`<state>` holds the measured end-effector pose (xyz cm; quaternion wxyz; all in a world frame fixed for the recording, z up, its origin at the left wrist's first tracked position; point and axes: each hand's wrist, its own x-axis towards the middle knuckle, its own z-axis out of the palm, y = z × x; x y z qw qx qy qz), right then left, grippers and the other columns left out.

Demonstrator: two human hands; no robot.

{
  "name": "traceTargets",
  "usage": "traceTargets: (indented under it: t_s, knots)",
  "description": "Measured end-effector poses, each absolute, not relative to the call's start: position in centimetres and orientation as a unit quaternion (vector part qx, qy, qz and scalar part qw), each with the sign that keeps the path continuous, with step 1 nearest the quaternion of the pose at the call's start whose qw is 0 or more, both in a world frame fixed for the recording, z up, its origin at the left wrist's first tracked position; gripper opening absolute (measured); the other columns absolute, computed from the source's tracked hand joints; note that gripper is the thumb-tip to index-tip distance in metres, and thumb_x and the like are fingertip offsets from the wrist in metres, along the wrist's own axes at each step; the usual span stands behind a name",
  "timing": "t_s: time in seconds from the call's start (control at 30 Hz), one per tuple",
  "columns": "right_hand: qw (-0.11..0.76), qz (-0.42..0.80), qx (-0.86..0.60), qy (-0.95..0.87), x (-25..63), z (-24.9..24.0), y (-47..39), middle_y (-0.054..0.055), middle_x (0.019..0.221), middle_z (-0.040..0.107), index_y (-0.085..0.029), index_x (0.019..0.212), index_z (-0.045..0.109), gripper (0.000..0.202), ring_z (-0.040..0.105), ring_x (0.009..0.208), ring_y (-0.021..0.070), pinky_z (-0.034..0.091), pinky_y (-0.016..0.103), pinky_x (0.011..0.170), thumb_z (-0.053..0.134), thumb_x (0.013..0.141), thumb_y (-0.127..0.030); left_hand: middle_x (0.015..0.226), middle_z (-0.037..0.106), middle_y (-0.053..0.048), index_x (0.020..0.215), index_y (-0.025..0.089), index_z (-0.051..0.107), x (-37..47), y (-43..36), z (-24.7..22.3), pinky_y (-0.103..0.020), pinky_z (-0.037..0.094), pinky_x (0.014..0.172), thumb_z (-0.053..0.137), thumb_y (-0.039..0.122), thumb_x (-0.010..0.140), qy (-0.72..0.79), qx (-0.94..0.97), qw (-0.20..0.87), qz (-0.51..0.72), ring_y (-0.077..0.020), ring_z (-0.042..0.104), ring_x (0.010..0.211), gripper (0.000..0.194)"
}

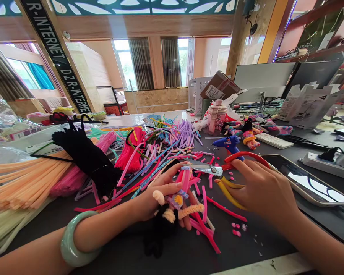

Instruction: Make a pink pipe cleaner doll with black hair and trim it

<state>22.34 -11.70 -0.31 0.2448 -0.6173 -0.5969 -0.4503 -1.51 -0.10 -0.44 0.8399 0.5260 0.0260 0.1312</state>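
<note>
My left hand (150, 198), with a pale green bangle (76, 238) at the wrist, is wrapped round a pipe-cleaner doll (178, 200). The doll has black hair, beige arms, a purple-and-yellow flower on its front and pink strands at its upper end. In my right hand (265, 191) is a pair of scissors (217, 170) with one red and one yellow handle, held spread apart. The blades reach the pink and lilac end of the doll. Whether they touch it I cannot tell.
Bundles of peach (28, 179), black (88, 160) and bright pink (132, 151) pipe cleaners lie to the left. Loose cut pieces cover the middle. Behind the scissors are a blue glue gun (227, 143) and a pink bottle (216, 116). A phone (315, 183) lies right.
</note>
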Motion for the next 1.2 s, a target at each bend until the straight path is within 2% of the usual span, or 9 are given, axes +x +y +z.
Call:
traceTargets:
  t_s: [0.2,0.47,0.7,0.77,0.9,1.03,1.2]
  knots:
    - [0.244,-0.475,-0.599,-0.597,22.19,0.06,-11.85,0.003,0.068,0.069,-0.02,0.085,0.068,0.03,0.061,0.058,0.0154,0.032,0.027,0.052,0.049,0.087,-0.043,0.085,0.071,-0.005,0.156,0.032,-0.001,-1.58,-0.13,-0.36,-0.028,0.054,0.049,0.058,0.033,0.093,0.043,0.522,0.841,0.134,-0.0243,0.074,0.058,0.086]
    - [0.242,-0.49,-0.586,-0.598,22.38,0.17,-11.71,0.001,0.063,0.07,-0.021,0.08,0.069,0.034,0.062,0.055,0.013,0.029,0.025,0.047,0.051,0.089,-0.048,0.08,0.069,-0.002,0.154,0.035,0.012,-1.4,0.14,-0.4,-0.028,0.054,0.049,0.059,0.034,0.093,0.05,0.522,0.839,0.147,-0.025,0.074,0.059,0.077]
    - [0.278,-0.441,-0.626,-0.581,22.07,0.08,-11.67,0.001,0.058,0.065,-0.022,0.088,0.068,0.04,0.061,0.053,0.0171,0.033,0.027,0.048,0.043,0.092,-0.053,0.08,0.07,-0.002,0.154,0.035,0.01,-1.35,0.24,-0.44,-0.027,0.055,0.05,0.059,0.033,0.092,0.031,0.521,0.84,0.149,-0.0239,0.074,0.059,0.079]
    - [0.289,-0.426,-0.632,-0.58,22.09,0.1,-11.58,0.002,0.062,0.066,-0.022,0.091,0.066,0.041,0.062,0.056,0.0191,0.036,0.028,0.05,0.043,0.091,-0.056,0.08,0.07,-0.002,0.155,0.036,0.009,-1.33,0.2,-0.37,-0.027,0.055,0.05,0.058,0.033,0.093,0.024,0.524,0.839,0.145,-0.0237,0.074,0.059,0.08]
    - [0.291,-0.396,-0.64,-0.591,22.32,0.02,-11.35,0.007,0.082,0.07,-0.02,0.098,0.062,0.041,0.066,0.07,0.0229,0.044,0.032,0.058,0.048,0.087,-0.058,0.08,0.07,-0.001,0.155,0.037,0.004,-1.25,0.2,-0.46,-0.028,0.055,0.048,0.055,0.033,0.094,0.017,0.525,0.838,0.147,-0.0255,0.074,0.06,0.079]
    - [0.269,-0.404,-0.64,-0.596,22.41,-0.1,-11.28,0.008,0.082,0.067,-0.02,0.098,0.06,0.038,0.066,0.074,0.0243,0.046,0.033,0.06,0.048,0.087,-0.054,0.081,0.069,-0.001,0.155,0.035,0.008,-1.26,0.37,-0.77,-0.029,0.056,0.05,0.054,0.032,0.093,0.01,0.523,0.839,0.15,-0.0248,0.075,0.06,0.076]
    - [0.256,-0.422,-0.63,-0.599,22.19,-0.12,-11.46,0.007,0.079,0.068,-0.02,0.094,0.059,0.03,0.065,0.064,0.0213,0.045,0.032,0.055,0.045,0.089,-0.045,0.082,0.07,-0.001,0.155,0.035,0.007,-1.29,0.5,-1.01,-0.028,0.057,0.05,0.057,0.034,0.093,0.021,0.527,0.836,0.154,-0.0253,0.076,0.063,0.08]
